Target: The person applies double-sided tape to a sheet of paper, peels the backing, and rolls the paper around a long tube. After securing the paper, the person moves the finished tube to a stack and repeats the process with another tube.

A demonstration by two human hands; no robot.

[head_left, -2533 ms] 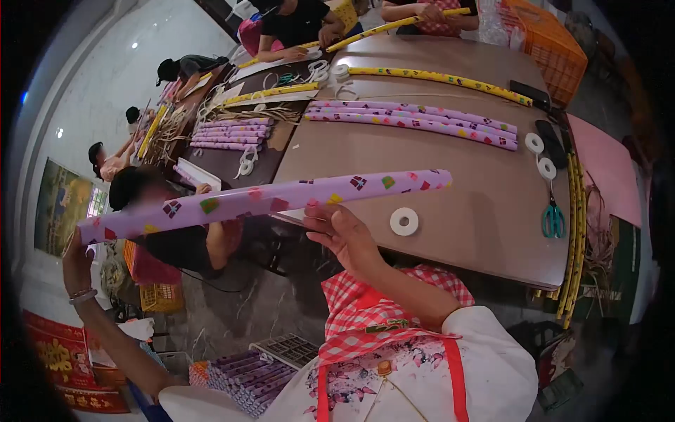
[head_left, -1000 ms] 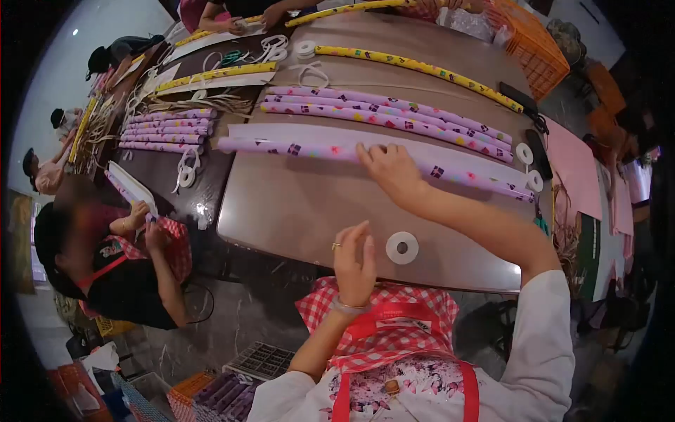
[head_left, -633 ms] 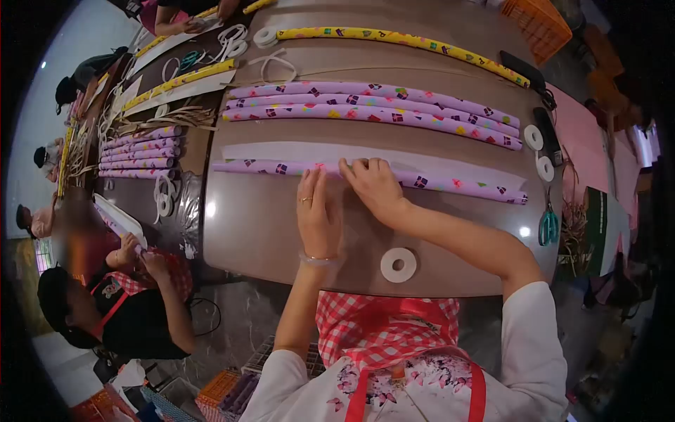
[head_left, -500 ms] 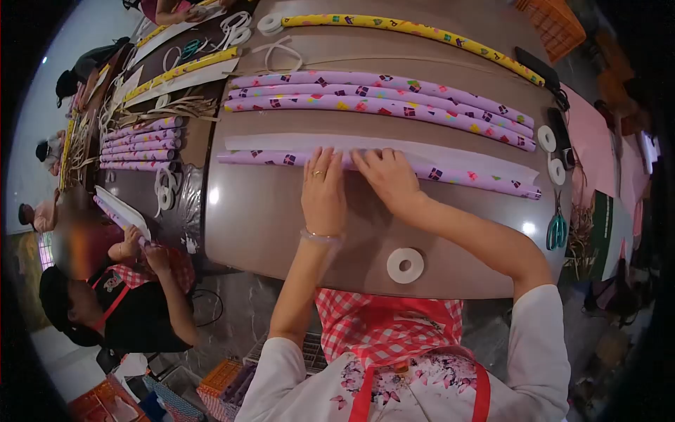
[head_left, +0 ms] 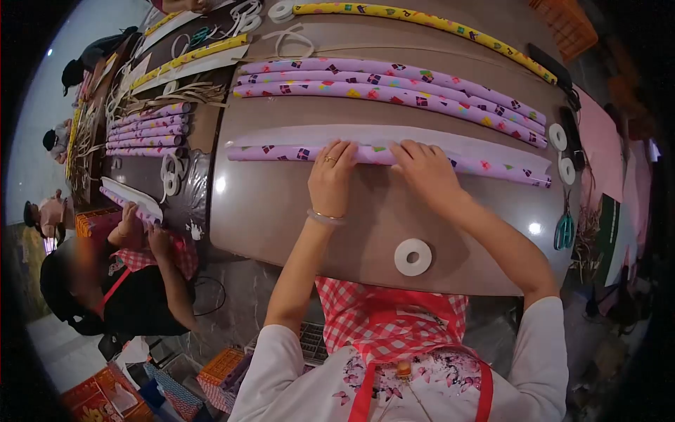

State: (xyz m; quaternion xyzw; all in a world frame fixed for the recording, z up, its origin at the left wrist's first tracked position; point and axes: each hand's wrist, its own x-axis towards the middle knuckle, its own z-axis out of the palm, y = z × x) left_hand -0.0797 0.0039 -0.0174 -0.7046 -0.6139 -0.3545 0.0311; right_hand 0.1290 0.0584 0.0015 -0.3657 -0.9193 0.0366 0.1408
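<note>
A partly rolled sheet of purple patterned wrapping paper (head_left: 485,167) lies across the table in front of me, its white inner side showing as a strip along the far edge. My left hand (head_left: 329,179) has its fingers curled over the roll left of the middle. Right of it, my right hand (head_left: 427,172) grips the same roll, fingers bent over the top. Between the hands a short stretch of the roll shows. A white tape roll (head_left: 401,263) lies flat nearer my body.
Beyond the sheet lie three finished purple rolls (head_left: 394,96) and a long yellow roll (head_left: 422,20). Teal-handled scissors (head_left: 564,231) and two tape rolls (head_left: 557,136) are at the right edge. At left, a co-worker (head_left: 140,302) handles purple paper near stacked purple rolls (head_left: 148,131).
My hands have moved apart along the roll, the right one shifting right. The fingers now curl further over the paper. My view has shifted slightly.
</note>
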